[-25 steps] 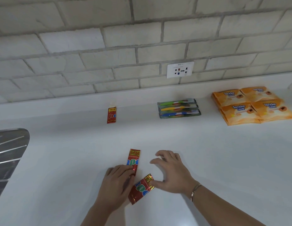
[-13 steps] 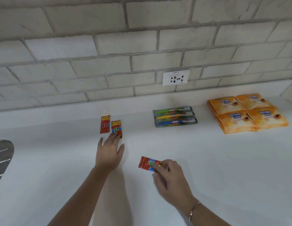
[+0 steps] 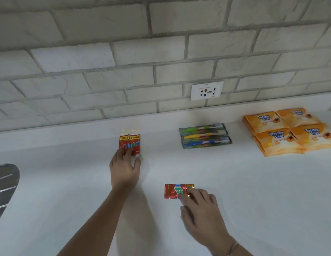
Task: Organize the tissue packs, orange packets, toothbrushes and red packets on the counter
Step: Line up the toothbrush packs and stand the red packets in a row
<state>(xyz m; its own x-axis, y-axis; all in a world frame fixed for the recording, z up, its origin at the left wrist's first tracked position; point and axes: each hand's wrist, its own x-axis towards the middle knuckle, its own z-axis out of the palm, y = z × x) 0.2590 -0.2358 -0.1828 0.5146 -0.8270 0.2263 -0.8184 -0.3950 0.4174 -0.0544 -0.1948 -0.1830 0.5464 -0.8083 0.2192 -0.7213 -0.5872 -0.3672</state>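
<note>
Red packet (image 3: 173, 191) lies on counter (image 3: 257, 193), R hand (image 3: 201, 213) touching its right end.

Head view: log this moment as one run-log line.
left hand: rests on two red packets at back | right hand: touches third red packet, lying apart in front | toothbrushes, orange packets: grouped at back

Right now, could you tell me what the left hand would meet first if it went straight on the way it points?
The left hand touches the two red packets, so those come first; beyond them, seemingly only the back ledge under the brick wall.
</note>
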